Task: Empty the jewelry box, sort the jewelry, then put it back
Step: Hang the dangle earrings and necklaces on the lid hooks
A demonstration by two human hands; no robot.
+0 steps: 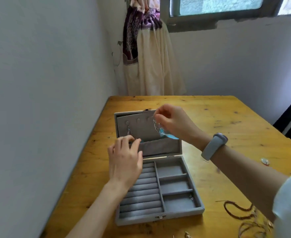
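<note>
Yellow-stained wooden table (pixel 227 117) stood in a white-walled corner, with a cream and purple curtain (pixel 146 54) hanging at 12 o'clock; the open grey velvet jewelry box (pixel 175 177) lay at table centre, lid panel upright at its 12 o'clock edge. Right hand (pixel 172 121), grey band on the wrist, pinched the hook of a silver-chain earring with turquoise drop (pixel 163 132) at the lid's 2 o'clock corner. Left hand (pixel 125 158), fingers loosely curved, rested on the lid pocket's edge at 9 o'clock beside a second hanging earring (pixel 130 131); a brown beaded necklace (pixel 235 210) lay at 4 o'clock.
</note>
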